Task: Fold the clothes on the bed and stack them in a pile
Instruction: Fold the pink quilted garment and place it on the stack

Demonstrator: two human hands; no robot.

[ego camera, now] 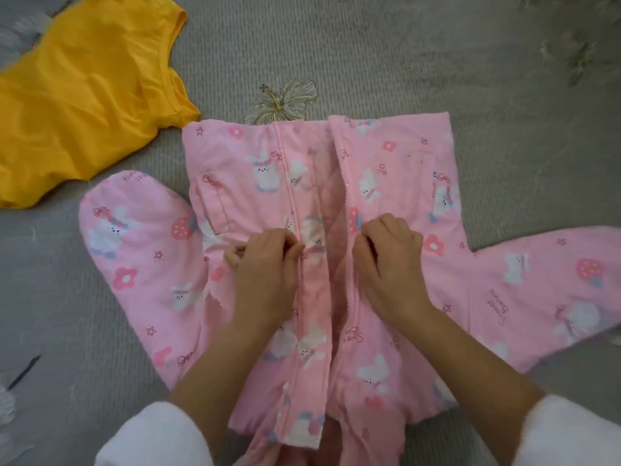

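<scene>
A pink quilted jacket printed with bunnies and flowers lies spread front-up on the bed, hem away from me, both sleeves splayed out to the sides. Its front opening runs down the middle and stands slightly apart. My left hand pinches the left front edge with curled fingers. My right hand grips the right front edge, fingers curled over the lace-trimmed border. Both hands sit about halfway along the opening, a short gap between them.
A yellow garment lies crumpled at the upper left, touching nothing pink. The grey bedspread with an embroidered flower shows beyond the jacket's hem. White fluffy sleeves cover my forearms at the bottom.
</scene>
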